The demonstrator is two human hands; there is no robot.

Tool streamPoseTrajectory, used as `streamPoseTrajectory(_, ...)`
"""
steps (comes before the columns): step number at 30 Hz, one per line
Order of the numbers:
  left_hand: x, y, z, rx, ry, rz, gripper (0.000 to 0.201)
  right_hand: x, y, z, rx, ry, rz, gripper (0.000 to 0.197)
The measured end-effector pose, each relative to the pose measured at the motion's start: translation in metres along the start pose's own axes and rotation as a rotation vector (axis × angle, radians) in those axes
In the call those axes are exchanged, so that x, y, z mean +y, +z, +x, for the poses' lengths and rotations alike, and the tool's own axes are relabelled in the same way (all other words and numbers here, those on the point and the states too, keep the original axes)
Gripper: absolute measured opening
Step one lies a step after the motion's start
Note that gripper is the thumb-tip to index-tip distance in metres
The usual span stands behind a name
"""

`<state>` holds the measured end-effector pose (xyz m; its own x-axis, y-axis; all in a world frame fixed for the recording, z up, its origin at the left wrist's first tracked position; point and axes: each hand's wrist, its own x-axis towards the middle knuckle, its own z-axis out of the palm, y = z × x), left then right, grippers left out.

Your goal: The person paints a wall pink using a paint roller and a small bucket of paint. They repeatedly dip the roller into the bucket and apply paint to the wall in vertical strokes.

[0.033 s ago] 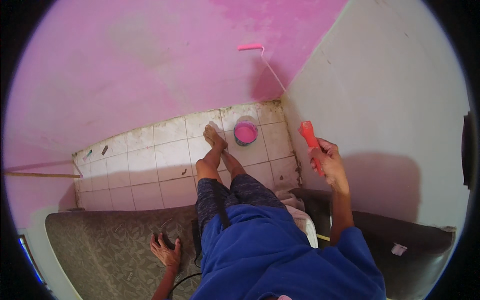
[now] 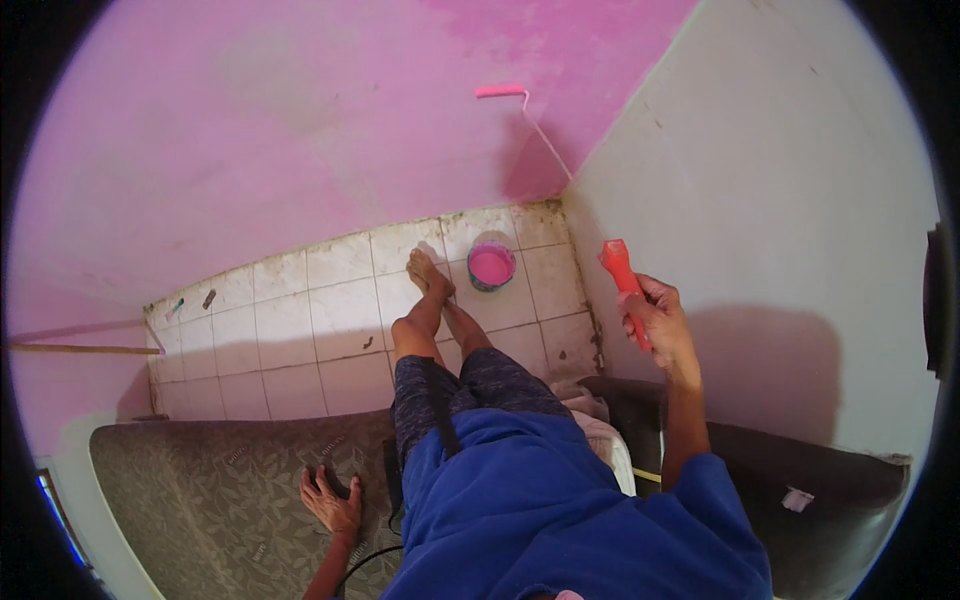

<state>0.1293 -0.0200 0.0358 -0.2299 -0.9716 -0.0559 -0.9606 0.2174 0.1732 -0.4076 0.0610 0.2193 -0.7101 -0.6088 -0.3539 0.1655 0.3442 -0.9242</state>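
My right hand (image 2: 660, 325) is closed around a red-orange handheld tool (image 2: 618, 265), held upright beside the grey wall. Its slim handle widens to a blunt, pale-marked head; the exact kind is not clear. Resting on the dark leaf-patterned sofa (image 2: 210, 490), my left hand (image 2: 332, 505) has its fingers spread and holds nothing. A paint roller (image 2: 500, 92) with a pink sleeve stands in the far corner by the pink wall. On the floor beyond my feet sits a bucket (image 2: 491, 265) of pink paint.
Pale floor tiles (image 2: 280, 355) lie between the sofa and the patchy pink wall (image 2: 270, 120). A wooden pole (image 2: 85, 349) is at the far left, with small items (image 2: 209, 299) on the floor nearby. The plain grey wall (image 2: 780, 200) rises on my right.
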Motion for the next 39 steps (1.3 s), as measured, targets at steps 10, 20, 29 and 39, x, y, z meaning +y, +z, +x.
streamPoseTrajectory(10, 0.009, -0.003, 0.012, -0.004, 0.026, -0.003, 0.064, -0.017, 0.003, 0.037, -0.060, 0.058, 0.013, 0.013)
streamPoseTrajectory(20, 0.004, 0.003, 0.013, -0.021, 0.017, 0.023, 0.064, -0.021, 0.004, 0.043, -0.052, 0.096, 0.028, 0.013)
streamPoseTrajectory(29, 0.007, 0.004, 0.018, -0.048, 0.018, 0.056, 0.068, 0.044, 0.021, 0.096, -0.072, 0.153, 0.003, 0.012)
streamPoseTrajectory(39, 0.009, 0.005, 0.025, -0.095, -0.002, 0.095, 0.068, 0.142, 0.050, 0.169, -0.066, 0.230, -0.063, 0.013)
